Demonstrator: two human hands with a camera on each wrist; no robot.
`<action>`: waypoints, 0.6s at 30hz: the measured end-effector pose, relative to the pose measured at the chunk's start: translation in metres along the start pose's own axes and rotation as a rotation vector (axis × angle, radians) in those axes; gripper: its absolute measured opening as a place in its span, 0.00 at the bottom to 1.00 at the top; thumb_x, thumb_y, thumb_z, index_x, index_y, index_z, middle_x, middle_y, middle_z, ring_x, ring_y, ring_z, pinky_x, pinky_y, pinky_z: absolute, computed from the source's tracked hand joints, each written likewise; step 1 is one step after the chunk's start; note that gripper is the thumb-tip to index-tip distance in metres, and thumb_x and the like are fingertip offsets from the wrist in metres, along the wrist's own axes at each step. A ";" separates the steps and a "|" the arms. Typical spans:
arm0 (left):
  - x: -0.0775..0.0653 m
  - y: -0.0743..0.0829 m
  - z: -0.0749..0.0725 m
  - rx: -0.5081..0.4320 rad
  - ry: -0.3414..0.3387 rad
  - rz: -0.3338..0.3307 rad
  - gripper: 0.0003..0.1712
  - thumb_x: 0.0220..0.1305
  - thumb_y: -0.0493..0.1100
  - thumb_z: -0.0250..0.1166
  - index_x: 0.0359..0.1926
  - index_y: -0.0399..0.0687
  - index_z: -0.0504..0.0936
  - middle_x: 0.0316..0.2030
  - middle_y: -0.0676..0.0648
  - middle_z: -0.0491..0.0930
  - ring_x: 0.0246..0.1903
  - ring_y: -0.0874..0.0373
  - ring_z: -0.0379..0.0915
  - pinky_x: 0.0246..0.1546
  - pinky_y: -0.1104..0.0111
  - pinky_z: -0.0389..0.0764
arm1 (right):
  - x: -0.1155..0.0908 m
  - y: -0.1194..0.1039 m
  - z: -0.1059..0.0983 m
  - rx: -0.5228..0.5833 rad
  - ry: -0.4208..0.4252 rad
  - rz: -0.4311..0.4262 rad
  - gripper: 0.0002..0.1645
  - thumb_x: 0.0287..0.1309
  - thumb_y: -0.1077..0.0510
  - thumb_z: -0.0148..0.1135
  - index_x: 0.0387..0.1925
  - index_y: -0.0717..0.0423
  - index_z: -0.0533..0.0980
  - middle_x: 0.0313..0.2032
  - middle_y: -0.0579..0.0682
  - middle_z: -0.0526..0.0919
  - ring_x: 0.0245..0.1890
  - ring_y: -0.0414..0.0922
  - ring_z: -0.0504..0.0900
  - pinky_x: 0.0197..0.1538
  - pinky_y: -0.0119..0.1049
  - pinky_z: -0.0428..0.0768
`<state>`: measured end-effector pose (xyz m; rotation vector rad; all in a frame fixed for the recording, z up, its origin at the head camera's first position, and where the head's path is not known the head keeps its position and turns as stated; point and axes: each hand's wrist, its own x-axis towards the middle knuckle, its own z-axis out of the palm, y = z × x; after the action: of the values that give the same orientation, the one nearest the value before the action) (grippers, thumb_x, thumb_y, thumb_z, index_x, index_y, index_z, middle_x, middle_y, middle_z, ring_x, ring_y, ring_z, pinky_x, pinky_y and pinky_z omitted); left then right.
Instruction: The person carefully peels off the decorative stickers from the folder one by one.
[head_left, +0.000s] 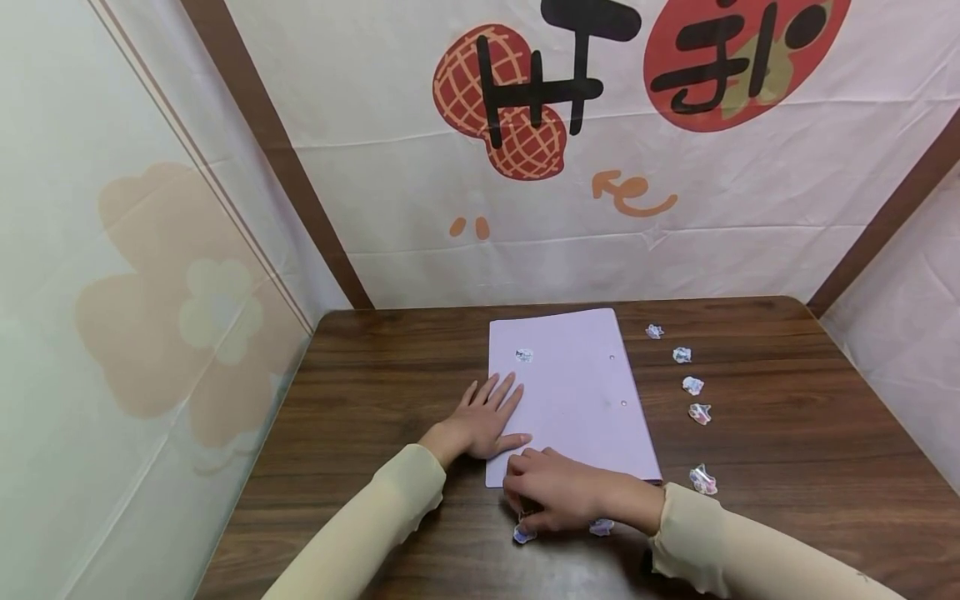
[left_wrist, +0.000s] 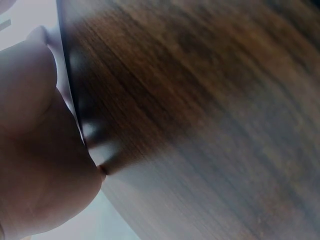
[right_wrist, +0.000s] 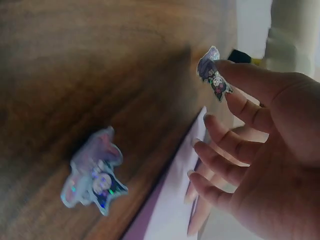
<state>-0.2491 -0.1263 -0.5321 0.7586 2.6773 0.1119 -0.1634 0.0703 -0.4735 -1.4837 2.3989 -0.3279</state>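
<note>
A pale lilac folder (head_left: 570,392) lies on the table, with one small sticker (head_left: 524,356) near its upper left corner. My left hand (head_left: 483,421) rests on the folder's left edge, fingers spread and straight. Below the folder's front edge, my right hand (head_left: 558,490) pinches a shiny cartoon sticker (right_wrist: 214,75) between thumb and index finger, its other fingers loosely bent. Another glittery sticker (right_wrist: 95,170) lies on the wood near that hand; the head view shows it partly behind the wrist. The left wrist view gives only the palm side, with the fingers mostly cut off.
Several stickers lie in a loose column right of the folder, from a sticker (head_left: 655,332) at the back to a sticker (head_left: 702,479) nearer the front. Printed cloth (head_left: 637,250) hangs behind the brown wooden table (head_left: 375,375) and along its sides.
</note>
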 end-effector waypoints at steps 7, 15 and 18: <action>0.000 0.001 0.002 0.006 -0.004 -0.004 0.52 0.71 0.77 0.40 0.83 0.57 0.36 0.82 0.52 0.24 0.80 0.49 0.19 0.77 0.43 0.32 | 0.001 -0.001 0.010 -0.104 0.027 -0.016 0.14 0.59 0.41 0.73 0.30 0.36 0.74 0.42 0.35 0.72 0.46 0.35 0.70 0.51 0.37 0.73; -0.005 0.005 -0.005 -0.011 -0.008 -0.001 0.51 0.73 0.75 0.41 0.83 0.55 0.36 0.82 0.50 0.25 0.80 0.47 0.19 0.77 0.43 0.32 | 0.003 -0.002 0.014 -0.125 0.036 0.045 0.16 0.56 0.42 0.75 0.29 0.36 0.73 0.41 0.36 0.71 0.47 0.38 0.70 0.52 0.39 0.73; -0.005 0.005 -0.006 -0.005 0.000 0.004 0.51 0.73 0.75 0.42 0.83 0.54 0.37 0.82 0.49 0.26 0.80 0.46 0.20 0.77 0.43 0.32 | 0.003 -0.003 0.015 -0.137 0.052 0.068 0.17 0.55 0.42 0.76 0.29 0.37 0.73 0.40 0.37 0.71 0.46 0.38 0.70 0.51 0.39 0.73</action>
<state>-0.2449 -0.1248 -0.5246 0.7627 2.6743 0.1197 -0.1564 0.0659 -0.4862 -1.4621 2.5521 -0.1916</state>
